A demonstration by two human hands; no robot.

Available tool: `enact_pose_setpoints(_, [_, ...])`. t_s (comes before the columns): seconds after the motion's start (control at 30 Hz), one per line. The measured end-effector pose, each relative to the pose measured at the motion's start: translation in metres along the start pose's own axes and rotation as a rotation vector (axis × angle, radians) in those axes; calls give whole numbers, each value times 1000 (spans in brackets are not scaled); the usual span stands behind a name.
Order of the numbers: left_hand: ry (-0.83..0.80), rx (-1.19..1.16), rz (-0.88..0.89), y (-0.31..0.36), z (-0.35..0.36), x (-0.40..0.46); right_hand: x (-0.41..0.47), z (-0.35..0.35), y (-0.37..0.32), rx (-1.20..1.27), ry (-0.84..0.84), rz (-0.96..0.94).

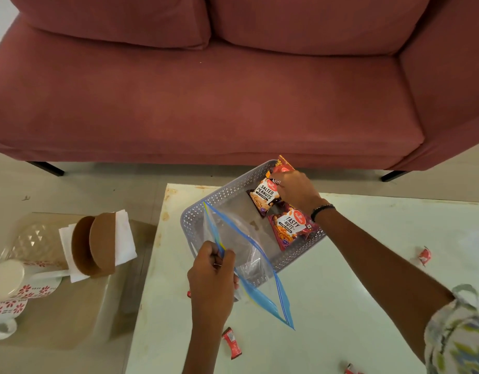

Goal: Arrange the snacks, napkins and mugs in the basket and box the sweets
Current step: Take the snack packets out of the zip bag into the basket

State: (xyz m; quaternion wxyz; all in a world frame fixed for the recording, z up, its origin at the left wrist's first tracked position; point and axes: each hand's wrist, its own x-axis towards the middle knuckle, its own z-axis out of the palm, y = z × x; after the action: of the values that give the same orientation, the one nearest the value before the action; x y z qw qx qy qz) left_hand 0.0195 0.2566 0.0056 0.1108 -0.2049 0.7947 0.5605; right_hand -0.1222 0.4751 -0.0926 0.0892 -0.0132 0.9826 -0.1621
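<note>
Head view: at centre frame a grey perforated basket (219,201) sits on the white table (368,265), tilted toward the lower left. The right hand (292,190) reaches into its upper right corner, fingers curled on a red snack packet (284,166) standing against the rim, likely to seat it beside the Salted Peanuts packet (265,195) and the Tasty Nuts packet (289,228), which lie flat inside. The left hand (211,276) pinches the blue-zipped edge of a clear zip bag (249,255), holding its mouth open, probably for drawing out snacks. 3 red wrapped sweets (231,342) lie scattered on the table, unboxed. At lower left, white napkins (125,238), a brown holder (98,244) and floral mugs (11,287) wait on a side surface.
</note>
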Motion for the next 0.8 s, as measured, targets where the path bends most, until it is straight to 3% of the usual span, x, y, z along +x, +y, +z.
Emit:
enact_pose_setpoints(0.1, [8, 25, -5, 0, -2, 0, -26, -1, 9, 117, 103, 241])
enact_pose_setpoints(0.27, [0, 26, -3, 2, -4, 0, -75, 21, 18, 37, -48, 456])
enact_pose_setpoints(0.67, [2, -8, -17, 5, -3, 0, -81, 22, 14, 62, 58, 442])
enact_pose_setpoints(0.73, [8, -52, -50, 7, -4, -2, -96, 2, 1, 200, 119, 398])
enact_pose_setpoints(0.8, [17, -105, -92, 14, -5, -8, -131, -28, -22, 574, 143, 318])
